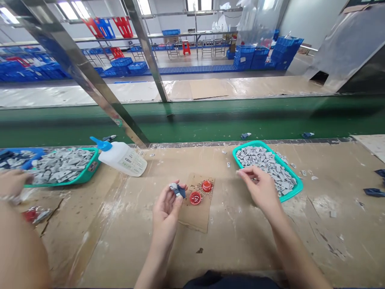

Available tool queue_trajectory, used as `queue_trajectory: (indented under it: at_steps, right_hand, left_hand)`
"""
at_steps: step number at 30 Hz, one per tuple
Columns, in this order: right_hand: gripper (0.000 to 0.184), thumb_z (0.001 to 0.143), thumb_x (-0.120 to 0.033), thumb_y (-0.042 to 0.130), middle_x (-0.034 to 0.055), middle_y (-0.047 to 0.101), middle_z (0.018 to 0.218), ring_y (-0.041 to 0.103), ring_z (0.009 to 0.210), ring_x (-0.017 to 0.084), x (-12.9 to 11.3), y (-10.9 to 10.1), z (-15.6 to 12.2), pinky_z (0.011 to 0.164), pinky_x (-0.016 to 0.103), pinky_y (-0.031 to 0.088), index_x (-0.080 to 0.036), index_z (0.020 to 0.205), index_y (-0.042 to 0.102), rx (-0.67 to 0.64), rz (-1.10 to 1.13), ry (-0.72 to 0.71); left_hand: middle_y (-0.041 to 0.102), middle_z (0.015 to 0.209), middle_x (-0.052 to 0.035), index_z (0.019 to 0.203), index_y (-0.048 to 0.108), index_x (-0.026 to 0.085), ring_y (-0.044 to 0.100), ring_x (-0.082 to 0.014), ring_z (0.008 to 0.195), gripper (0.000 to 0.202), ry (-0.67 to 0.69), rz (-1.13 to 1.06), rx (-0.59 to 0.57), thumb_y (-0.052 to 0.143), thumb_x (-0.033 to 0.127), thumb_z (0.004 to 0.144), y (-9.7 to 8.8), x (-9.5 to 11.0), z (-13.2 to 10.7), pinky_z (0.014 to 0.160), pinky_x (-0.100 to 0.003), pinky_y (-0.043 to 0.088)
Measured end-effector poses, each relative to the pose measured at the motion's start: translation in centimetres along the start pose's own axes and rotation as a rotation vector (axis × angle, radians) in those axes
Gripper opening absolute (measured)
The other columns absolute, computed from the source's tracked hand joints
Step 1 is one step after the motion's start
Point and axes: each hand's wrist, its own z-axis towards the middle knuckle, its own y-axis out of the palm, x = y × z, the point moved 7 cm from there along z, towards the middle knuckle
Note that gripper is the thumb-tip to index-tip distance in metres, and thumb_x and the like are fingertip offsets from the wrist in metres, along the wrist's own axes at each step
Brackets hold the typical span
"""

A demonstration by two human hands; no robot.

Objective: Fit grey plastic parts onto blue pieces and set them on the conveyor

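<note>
My left hand [167,206] is closed on a small dark blue and grey part [178,189], held just left of two red caps [195,197] that lie on a cardboard scrap [197,214]. My right hand [260,186] hovers at the near left edge of a teal tray [297,188] filled with small grey pieces [267,162]. Its fingertips are pinched together; whether they hold a grey piece is too small to tell.
A white glue bottle [122,157] with a blue nozzle lies on its side at the left. Another teal tray [87,172] of grey pieces stands beside it, with a co-worker's arm [18,241] at the far left. A green conveyor belt [210,120] runs behind the bench.
</note>
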Motion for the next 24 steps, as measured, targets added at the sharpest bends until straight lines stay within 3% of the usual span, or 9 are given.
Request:
queue_trajectory:
  at_steps: [4, 8, 13, 19, 24]
  right_hand:
    - [0.031, 0.071, -0.047, 0.067, 0.0087, 0.070, 0.077, 0.064, 0.072, 0.021, -0.1, 6.0, -1.6, 0.066, 0.031, 0.048, -0.017, 0.077, 0.065, -0.193, 0.389, 0.134]
    - [0.035, 0.065, -0.048, 0.071, 0.0099, 0.070, 0.072, 0.063, 0.064, 0.019, 0.8, 8.9, -2.1, 0.057, 0.028, 0.047, -0.014, 0.075, 0.066, -0.246, 0.428, 0.230]
    - [0.035, 0.067, -0.047, 0.071, 0.0099, 0.070, 0.069, 0.062, 0.062, 0.018, 1.0, 9.6, -2.4, 0.056, 0.028, 0.046, -0.013, 0.074, 0.066, -0.271, 0.406, 0.233]
    - [0.034, 0.068, -0.046, 0.070, 0.0099, 0.070, 0.069, 0.062, 0.063, 0.018, 1.2, 9.9, -2.5, 0.056, 0.028, 0.046, -0.013, 0.074, 0.066, -0.271, 0.393, 0.230]
    - [0.033, 0.067, -0.045, 0.071, 0.0093, 0.070, 0.069, 0.063, 0.064, 0.019, 1.5, 10.0, -2.4, 0.058, 0.028, 0.047, -0.013, 0.073, 0.066, -0.281, 0.392, 0.233]
  left_hand:
    - [0.065, 0.113, -0.0073, 0.116, 0.055, 0.022, 0.058, -0.0212, 0.111, 0.041, 0.003, -0.023, -0.006, 0.066, 0.026, 0.076, -0.5, 0.1, -0.1, 0.100, -0.033, 0.041]
    - [0.065, 0.114, -0.0079, 0.117, 0.054, 0.021, 0.056, -0.0211, 0.113, 0.042, -0.012, -0.029, 0.023, 0.066, 0.025, 0.077, -1.5, -0.1, -0.5, 0.101, -0.033, 0.040]
    - [0.065, 0.115, -0.0086, 0.116, 0.055, 0.020, 0.057, -0.0225, 0.112, 0.043, -0.039, -0.051, 0.061, 0.067, 0.025, 0.075, -2.5, -0.6, -0.9, 0.100, -0.035, 0.040]
    - [0.065, 0.113, -0.0083, 0.115, 0.055, 0.020, 0.057, -0.0222, 0.112, 0.042, -0.048, -0.058, 0.029, 0.068, 0.026, 0.075, -2.2, -0.7, -0.8, 0.100, -0.034, 0.041]
    - [0.064, 0.112, -0.0098, 0.115, 0.054, 0.019, 0.058, -0.0221, 0.109, 0.041, 0.021, 0.027, -0.012, 0.066, 0.025, 0.076, -2.3, 0.4, 0.7, 0.099, -0.036, 0.042]
